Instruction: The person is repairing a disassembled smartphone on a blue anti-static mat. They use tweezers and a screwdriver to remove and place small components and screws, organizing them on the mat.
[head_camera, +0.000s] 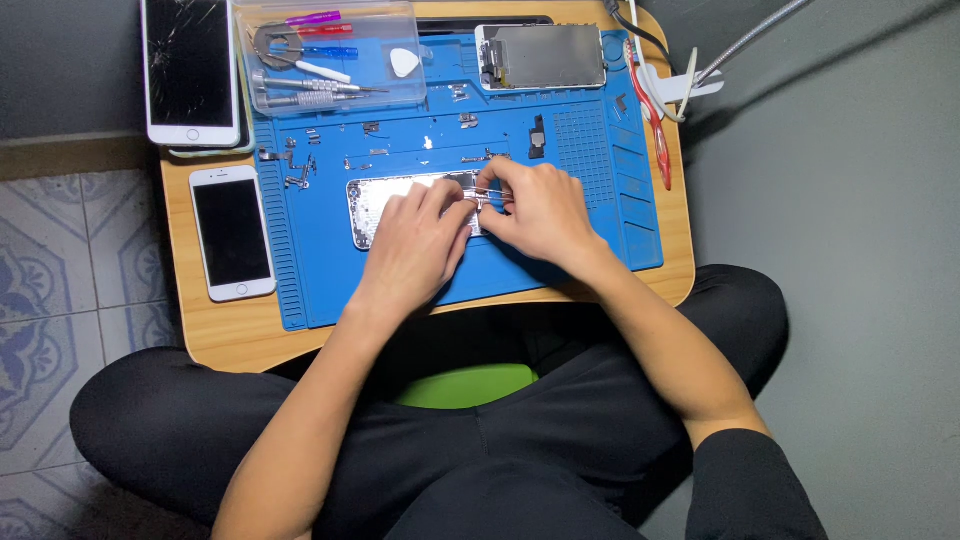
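An opened silver phone housing (375, 203) lies on a blue repair mat (600, 235). Both my hands rest on it. My left hand (415, 245) covers the housing's middle, fingers curled and pinching at something small near its right end. My right hand (535, 212) meets it from the right, fingertips pressed together at the same spot. What the fingers hold is too small to make out. Small screws and metal parts (300, 165) lie scattered on the mat above the housing.
A detached screen assembly (540, 57) lies at the mat's top. A clear tool box (330, 55) with screwdrivers stands top left. A cracked phone (190, 70) and a white phone (232, 233) lie on the wooden lap table (230, 340). Red tweezers (655, 120) lie right.
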